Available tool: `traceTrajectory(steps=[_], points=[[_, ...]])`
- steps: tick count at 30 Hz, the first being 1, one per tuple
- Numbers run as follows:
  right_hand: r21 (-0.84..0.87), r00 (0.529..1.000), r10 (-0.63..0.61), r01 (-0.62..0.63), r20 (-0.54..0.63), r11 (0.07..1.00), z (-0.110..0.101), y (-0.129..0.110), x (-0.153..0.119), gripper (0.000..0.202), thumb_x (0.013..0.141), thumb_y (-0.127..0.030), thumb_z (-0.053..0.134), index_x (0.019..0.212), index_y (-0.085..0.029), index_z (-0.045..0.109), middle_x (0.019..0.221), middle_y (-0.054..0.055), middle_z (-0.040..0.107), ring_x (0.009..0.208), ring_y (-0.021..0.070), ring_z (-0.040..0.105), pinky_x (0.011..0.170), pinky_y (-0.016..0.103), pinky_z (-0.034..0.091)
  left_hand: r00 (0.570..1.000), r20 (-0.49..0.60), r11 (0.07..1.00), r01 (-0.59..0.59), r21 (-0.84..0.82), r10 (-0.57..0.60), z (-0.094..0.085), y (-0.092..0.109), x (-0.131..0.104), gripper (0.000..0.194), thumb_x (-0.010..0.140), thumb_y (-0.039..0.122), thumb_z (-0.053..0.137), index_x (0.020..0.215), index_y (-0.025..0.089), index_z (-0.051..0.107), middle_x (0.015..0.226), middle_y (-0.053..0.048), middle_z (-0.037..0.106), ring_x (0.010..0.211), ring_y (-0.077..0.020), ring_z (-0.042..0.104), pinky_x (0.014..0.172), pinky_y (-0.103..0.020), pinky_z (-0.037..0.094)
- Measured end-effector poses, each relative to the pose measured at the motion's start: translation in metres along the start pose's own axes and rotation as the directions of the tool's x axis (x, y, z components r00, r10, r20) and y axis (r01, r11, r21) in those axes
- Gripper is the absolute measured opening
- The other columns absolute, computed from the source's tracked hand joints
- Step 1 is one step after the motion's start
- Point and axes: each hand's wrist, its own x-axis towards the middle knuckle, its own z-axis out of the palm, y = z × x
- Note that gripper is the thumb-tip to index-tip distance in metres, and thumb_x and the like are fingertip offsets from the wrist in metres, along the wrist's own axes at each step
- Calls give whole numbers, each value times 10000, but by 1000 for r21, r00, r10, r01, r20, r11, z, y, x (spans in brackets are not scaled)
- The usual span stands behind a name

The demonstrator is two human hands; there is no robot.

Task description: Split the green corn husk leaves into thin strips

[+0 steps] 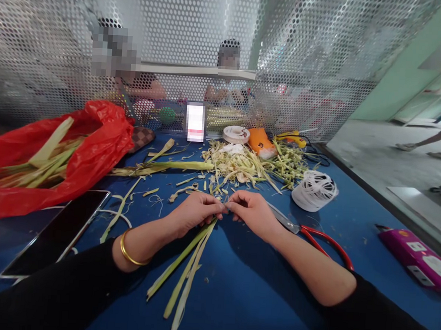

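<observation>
Between black sleeves point(68, 275), leaf strips point(189, 282) trail towards the near edge of the desk point(257, 301), clamped by the left hand point(198, 211); right hand point(249, 211) pinched, contents hidden; slackened grip could splay them.

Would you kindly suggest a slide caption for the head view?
Left hand and right hand, close together at the ends of plant strips, red-handled scissors nearby.

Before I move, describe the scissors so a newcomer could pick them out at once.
On the blue table, find the right hand. The scissors lie beside that arm, partly hidden by it, nearer than the white string ball. Red looped handles and metal blades distinguish them from that ball and the purple item.
</observation>
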Motion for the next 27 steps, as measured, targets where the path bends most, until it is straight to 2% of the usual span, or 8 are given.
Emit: traceTrajectory(steps=[4, 9, 11, 14, 16, 20, 23, 27], points=[[-24, 999, -44, 43, -12, 999, 0, 4, 1, 83, 765, -224, 569, 699, -174, 567, 606, -40, 552, 505, 85, 523, 509, 207, 426, 1000, -23, 998, 6, -57, -7, 0, -2, 2, 269, 707, 398, 655, 613, 146, 653, 465, 38, 506, 421, -58, 379, 415, -191, 258], [-135, 989, -144, 145, 17, 980, 1, 4, -2, 99, 800, -213, 541, 710, -181, 567, 640, -27, 573, 548, 93, 514, 530, 210, 407, 999, -45, 987, 8, -159, -16, -2, -3, 3, 239, 658, 351, 695, 768, 139, 688, 699, -25, 671, 461, -54, 424, 408, -183, 275], [-191, 977, -211, 214, 33, 958, 0, 2, -4, 117, 802, -204, 545, 691, -182, 573, 646, -25, 558, 577, 96, 502, 548, 214, 392, 998, -59, 984, 20, -176, -31, -3, -3, 4, 238, 632, 315, 711, 789, 139, 681, 651, -11, 654, 455, -57, 434, 404, -181, 273], [-214, 954, -287, 299, 86, 930, -3, -3, -5, 107, 790, -217, 582, 689, -183, 594, 677, -17, 551, 636, 110, 505, 593, 231, 397, 997, -61, 984, 30, -177, -41, -4, -2, 4, 215, 607, 286, 725, 761, 148, 663, 492, 48, 548, 411, -56, 410, 396, -182, 264], [-120, 963, -261, 268, 74, 956, -4, -4, -4, 51, 792, -203, 557, 771, -184, 600, 746, -4, 579, 672, 118, 549, 635, 247, 434, 998, -49, 987, 20, -160, -28, -5, -2, 3, 199, 606, 279, 726, 743, 151, 659, 480, 55, 538, 399, -51, 398, 396, -183, 259], [126, 992, -107, 97, 71, 987, -3, 2, 2, 201, 800, -123, 427, 963, -183, 530, 919, 32, 624, 625, 104, 622, 663, 286, 507, 999, -19, 995, -35, -89, 33, -6, 1, 1, 171, 621, 274, 721, 729, 151, 671, 559, 30, 602, 437, -55, 439, 419, -186, 281], [93, 983, -93, 79, 158, 992, 0, 9, 3, 209, 806, -103, 417, 967, -181, 525, 882, 28, 645, 593, 104, 633, 631, 269, 512, 998, -4, 997, -67, -33, 67, -6, 3, 0, 139, 621, 256, 724, 708, 158, 677, 518, 46, 577, 442, -60, 446, 441, -190, 307], [-84, 972, -159, 175, 173, 981, 1, 12, 2, 237, 798, -53, 415, 949, -188, 539, 800, 4, 646, 622, 117, 651, 655, 262, 502, 996, -11, 996, -93, -4, 93, -6, 3, 2, 119, 622, 246, 714, 689, 157, 672, 566, 31, 615, 472, -73, 474, 479, -200, 364]])
